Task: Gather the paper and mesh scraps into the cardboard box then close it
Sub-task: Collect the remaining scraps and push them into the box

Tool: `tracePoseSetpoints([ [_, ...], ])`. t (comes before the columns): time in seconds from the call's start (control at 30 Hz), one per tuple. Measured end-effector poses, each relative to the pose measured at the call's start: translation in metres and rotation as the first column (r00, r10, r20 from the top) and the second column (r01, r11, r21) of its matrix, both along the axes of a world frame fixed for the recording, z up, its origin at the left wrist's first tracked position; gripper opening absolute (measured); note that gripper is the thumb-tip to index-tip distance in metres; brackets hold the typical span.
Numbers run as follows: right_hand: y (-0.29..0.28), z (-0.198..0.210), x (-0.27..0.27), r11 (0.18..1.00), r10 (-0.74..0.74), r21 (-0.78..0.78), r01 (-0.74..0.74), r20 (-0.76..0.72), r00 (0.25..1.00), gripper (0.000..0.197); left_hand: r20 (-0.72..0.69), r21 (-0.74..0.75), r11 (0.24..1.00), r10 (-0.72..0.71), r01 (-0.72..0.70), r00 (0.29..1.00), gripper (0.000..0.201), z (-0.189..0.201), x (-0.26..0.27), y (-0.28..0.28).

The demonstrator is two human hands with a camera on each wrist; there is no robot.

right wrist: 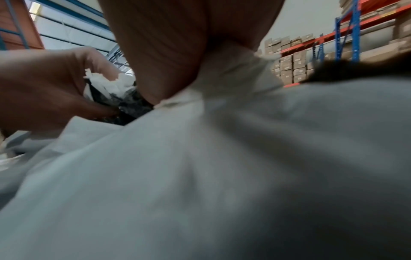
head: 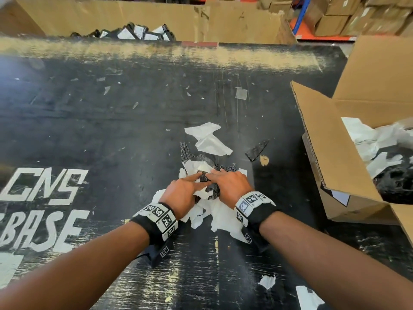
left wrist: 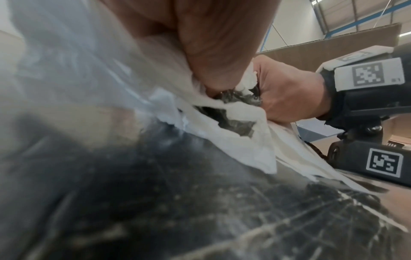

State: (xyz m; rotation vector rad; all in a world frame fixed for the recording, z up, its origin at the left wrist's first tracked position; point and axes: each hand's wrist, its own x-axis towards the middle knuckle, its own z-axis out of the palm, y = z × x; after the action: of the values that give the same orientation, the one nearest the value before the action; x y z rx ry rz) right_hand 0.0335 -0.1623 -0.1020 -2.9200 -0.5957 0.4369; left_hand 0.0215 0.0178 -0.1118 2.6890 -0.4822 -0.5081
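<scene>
Left hand (head: 182, 193) and right hand (head: 231, 185) lie side by side on the heap of white paper scraps (head: 220, 214) and black mesh scraps (head: 212, 191) at mid counter (head: 111, 121); index fingers (head: 196, 176) extended, tips nearly touching over the heap, scraps beneath both palms. Wrist views show each hand's thumb and fingers closed on bunched paper with mesh caught between the two hands. More paper (head: 211, 139) lies just beyond the fingertips, one mesh piece (head: 257, 149) to the right; cardboard box (head: 330, 153) stands open at right, scraps inside, well apart from the hands.
</scene>
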Motion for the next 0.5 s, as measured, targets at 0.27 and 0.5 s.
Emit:
tracePoseSetpoints([
  [0.27,0.004,0.023,-0.008,0.962,-0.13,0.26,0.087,0.157,0.979,0.062,0.178,-0.201,0.976,0.122,-0.086,0.976,0.088,0.024,-0.006,0.009],
  [0.5,0.021,0.076,0.001,0.914,-0.143,0.402,-0.05,0.435,0.889,0.081,0.399,-0.39,0.92,0.21,-0.042,0.892,0.096,0.079,-0.005,0.029],
])
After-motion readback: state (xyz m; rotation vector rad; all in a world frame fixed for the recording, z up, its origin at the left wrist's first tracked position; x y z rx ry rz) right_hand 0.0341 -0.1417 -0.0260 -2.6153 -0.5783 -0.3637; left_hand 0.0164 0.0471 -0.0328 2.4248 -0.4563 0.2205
